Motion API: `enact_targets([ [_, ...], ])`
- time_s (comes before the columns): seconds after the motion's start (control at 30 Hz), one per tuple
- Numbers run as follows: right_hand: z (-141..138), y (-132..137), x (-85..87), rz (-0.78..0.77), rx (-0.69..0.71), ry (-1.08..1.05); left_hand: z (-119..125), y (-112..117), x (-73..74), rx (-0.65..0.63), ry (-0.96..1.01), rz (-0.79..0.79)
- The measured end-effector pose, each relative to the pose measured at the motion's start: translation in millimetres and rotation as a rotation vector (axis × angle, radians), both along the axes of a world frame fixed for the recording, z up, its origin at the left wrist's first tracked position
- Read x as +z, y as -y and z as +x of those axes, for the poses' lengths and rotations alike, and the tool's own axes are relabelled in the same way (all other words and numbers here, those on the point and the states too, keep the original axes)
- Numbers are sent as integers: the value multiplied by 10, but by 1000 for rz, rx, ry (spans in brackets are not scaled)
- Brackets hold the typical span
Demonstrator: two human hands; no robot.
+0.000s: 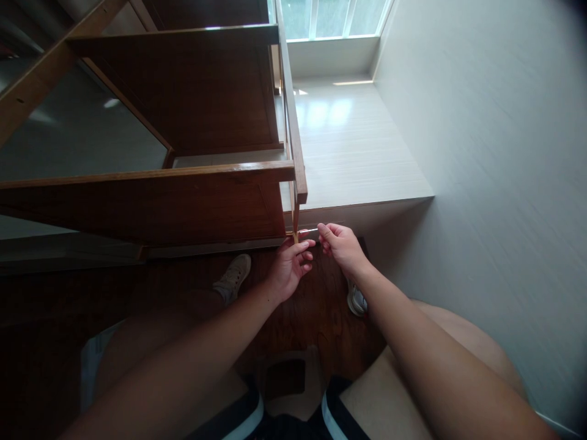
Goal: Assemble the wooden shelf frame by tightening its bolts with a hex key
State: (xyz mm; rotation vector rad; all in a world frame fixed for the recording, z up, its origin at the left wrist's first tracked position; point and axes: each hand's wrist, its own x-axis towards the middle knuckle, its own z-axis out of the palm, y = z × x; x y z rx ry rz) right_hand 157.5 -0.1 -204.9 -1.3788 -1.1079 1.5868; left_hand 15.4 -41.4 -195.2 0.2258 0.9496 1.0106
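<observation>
Low at the near corner of a brown wooden furniture frame, both hands are working close together. My left hand is closed loosely around the bottom end of the narrow wooden post, its thumb in front and the other fingers curled. To the right, my right hand pinches a thin shiny metal rod, perhaps a hex key, between thumb and forefinger. The rod points left and meets the post beside my left fingertips; its far tip is too small to make out. A dark wooden panel runs left from this corner.
Behind the frame lies a pale raised ledge below a window. A light wall rises close on the right. Underneath is dark wooden floor, with my shoes and a stool between my legs.
</observation>
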Motion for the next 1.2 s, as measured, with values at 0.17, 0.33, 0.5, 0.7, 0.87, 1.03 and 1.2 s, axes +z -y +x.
enact_targets([
  [0.17,-13,-4,37,-35,18,-10,6,-4,32,11,-31,-11],
  [0.33,32,-30,71,7,33,0,9,-5,43,15,-32,-7],
  [0.5,99,-56,66,86,8,67,8,-4,36,20,-38,-6],
  [0.7,83,-29,61,142,27,99,10,-2,31,12,-51,3],
  [0.87,63,-27,66,152,29,105,12,4,51,13,-57,-1],
  [1.03,75,-36,84,148,51,106,5,2,49,7,-53,3],
  [1.2,69,-37,74,147,54,113,5,4,34,-1,-57,14],
])
